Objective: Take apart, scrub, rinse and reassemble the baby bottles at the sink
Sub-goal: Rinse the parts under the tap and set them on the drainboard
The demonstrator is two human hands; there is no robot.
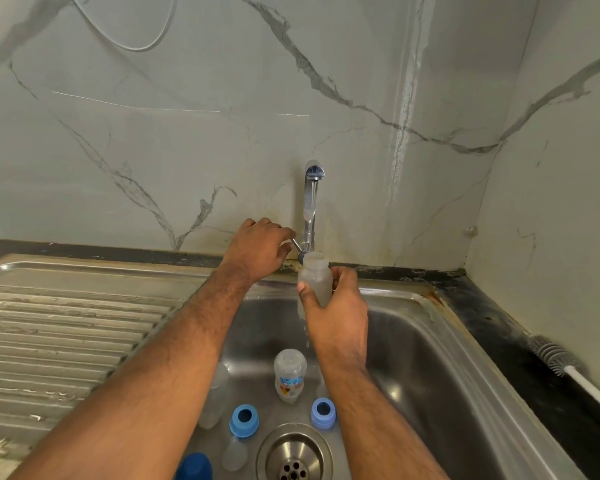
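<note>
Rinsing looks to be the step in hand. The right hand (336, 306) is wrapped around an open, cloudy bottle (314, 280), thumb across its front, holding it upright with the mouth just under the tap (310, 202), presumably to catch the stream; a thin dribble falls from below the bottle into the sink (430, 341). The left hand (257, 247) reaches to the tap lever (296, 244), fingers curled about it, likely to set the flow, though whether it grips or only touches the lever I cannot tell.

On the sink floor lie the other parts: a printed bottle (290, 374) lying on its side below the held one, a plain bottle (215, 396) partly behind the left forearm, two blue collars (244, 420) either side of the drain (293, 455), a clear teat (235, 453) and a dark blue cap (194, 467) at the bottom edge. Keeping them in the basin holds them within reach.

The sink's right half is bare steel, giving room to tip the bottle. The ribbed drainboard (66, 341) on the left is wet and looks a fair place for finished pieces. A brush (551, 358) lies on the dark counter (499, 323) by the right wall, near that hand.
</note>
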